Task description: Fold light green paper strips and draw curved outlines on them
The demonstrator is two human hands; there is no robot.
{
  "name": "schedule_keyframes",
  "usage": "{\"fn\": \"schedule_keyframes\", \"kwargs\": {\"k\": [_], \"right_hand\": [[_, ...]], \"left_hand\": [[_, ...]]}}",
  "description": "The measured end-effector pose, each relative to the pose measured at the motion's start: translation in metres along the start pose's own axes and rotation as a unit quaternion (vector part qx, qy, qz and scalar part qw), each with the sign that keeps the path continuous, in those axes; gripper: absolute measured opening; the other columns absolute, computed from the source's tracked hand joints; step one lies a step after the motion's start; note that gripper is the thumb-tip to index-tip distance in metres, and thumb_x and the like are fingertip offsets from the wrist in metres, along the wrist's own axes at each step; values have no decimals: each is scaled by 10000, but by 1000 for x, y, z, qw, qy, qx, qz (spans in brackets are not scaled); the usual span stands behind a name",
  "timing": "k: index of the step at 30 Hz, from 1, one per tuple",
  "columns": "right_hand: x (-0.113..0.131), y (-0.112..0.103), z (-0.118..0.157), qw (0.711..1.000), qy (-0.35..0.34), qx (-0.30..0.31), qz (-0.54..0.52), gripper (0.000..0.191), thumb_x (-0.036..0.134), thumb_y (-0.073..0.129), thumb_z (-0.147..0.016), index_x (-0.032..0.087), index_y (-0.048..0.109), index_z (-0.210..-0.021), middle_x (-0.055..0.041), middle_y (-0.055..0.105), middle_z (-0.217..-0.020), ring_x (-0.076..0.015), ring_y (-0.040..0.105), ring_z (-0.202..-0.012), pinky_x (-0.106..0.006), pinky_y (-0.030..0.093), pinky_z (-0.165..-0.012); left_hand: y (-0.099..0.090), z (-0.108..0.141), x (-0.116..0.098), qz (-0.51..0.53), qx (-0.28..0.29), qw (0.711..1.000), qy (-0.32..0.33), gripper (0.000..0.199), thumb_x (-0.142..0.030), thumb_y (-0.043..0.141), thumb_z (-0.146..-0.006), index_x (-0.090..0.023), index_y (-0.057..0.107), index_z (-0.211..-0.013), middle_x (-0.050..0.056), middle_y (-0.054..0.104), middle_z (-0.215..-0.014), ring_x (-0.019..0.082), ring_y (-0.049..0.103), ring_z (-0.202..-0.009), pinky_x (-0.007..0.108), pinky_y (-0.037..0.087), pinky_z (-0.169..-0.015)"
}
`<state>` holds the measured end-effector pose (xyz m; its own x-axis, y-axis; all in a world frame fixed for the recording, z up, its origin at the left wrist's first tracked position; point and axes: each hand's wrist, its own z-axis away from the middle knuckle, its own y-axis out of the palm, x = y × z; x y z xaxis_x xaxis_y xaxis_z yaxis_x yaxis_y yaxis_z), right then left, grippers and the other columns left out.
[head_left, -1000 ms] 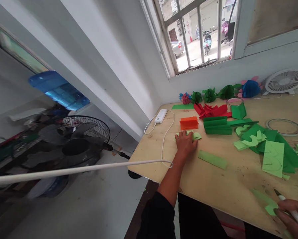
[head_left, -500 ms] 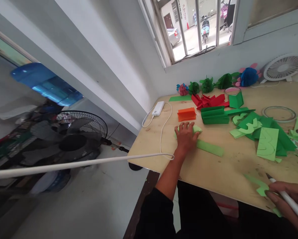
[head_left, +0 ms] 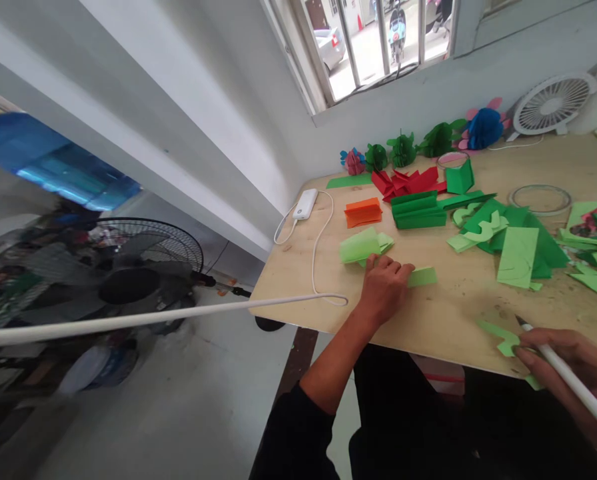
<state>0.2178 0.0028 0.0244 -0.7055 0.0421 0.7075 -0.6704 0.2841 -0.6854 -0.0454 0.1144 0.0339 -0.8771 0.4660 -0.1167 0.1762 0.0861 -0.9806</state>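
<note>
My left hand (head_left: 386,287) is over a light green paper strip (head_left: 423,276), its fingers bent down and closed on the strip. Just beyond those fingertips lies a folded light green paper (head_left: 359,247). My right hand (head_left: 573,367) grips a white pen (head_left: 571,377) with a dark tip pointing away from me. Between the same hand's thumb and fingers is a wavy light green paper cutout (head_left: 503,341). Dark green sheets (head_left: 548,250) lie further up, with a light green rectangle (head_left: 518,257) bearing drawn curves on top.
Folded orange paper (head_left: 363,213), folded green paper (head_left: 418,211) and red paper (head_left: 408,183) lie across the table. Paper figures (head_left: 402,150) and a small white fan (head_left: 553,105) line the wall. A white power bank (head_left: 306,204) trails a cable. Green scraps (head_left: 596,280) are at right.
My left hand has moved off the folded light green paper, toward me and right, onto the strip. My right hand keeps the pen and cutout. The view has shifted slightly.
</note>
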Motion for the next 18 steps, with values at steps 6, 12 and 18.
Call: {"fn": "schedule_keyframes", "kwargs": {"k": [6, 12, 18], "right_hand": [[18, -11, -8, 998, 60, 25, -14, 535, 839, 586, -557, 356, 704, -755, 25, 750, -743, -219, 680, -598, -315, 476, -466], [31, -15, -17, 994, 109, 22, 0, 539, 837, 590, -505, 339, 685, -690, 4, 719, -655, -217, 633, -527, -315, 396, -425], [32, -3, -19, 996, 91, 8, -2, 548, 817, 581, -556, 301, 694, -703, -23, 725, -669, -179, 569, -468, -310, 368, -433]], "left_hand": [[6, 29, -57, 26, -40, 999, -21, 371, -244, 581, -921, -195, 572, -1288, 46, 733, -953, 239, 607, -921, 451, 391, -948], [3, 53, -73, 213, -202, 952, -82, 221, -229, 591, -920, -202, 638, -1134, 30, 733, -1036, 199, 623, -982, 380, 434, -949], [9, 64, -67, 247, -172, 943, -144, 257, -161, 624, -881, -207, 646, -1133, 17, 739, -990, 201, 634, -976, 390, 461, -942]]}}
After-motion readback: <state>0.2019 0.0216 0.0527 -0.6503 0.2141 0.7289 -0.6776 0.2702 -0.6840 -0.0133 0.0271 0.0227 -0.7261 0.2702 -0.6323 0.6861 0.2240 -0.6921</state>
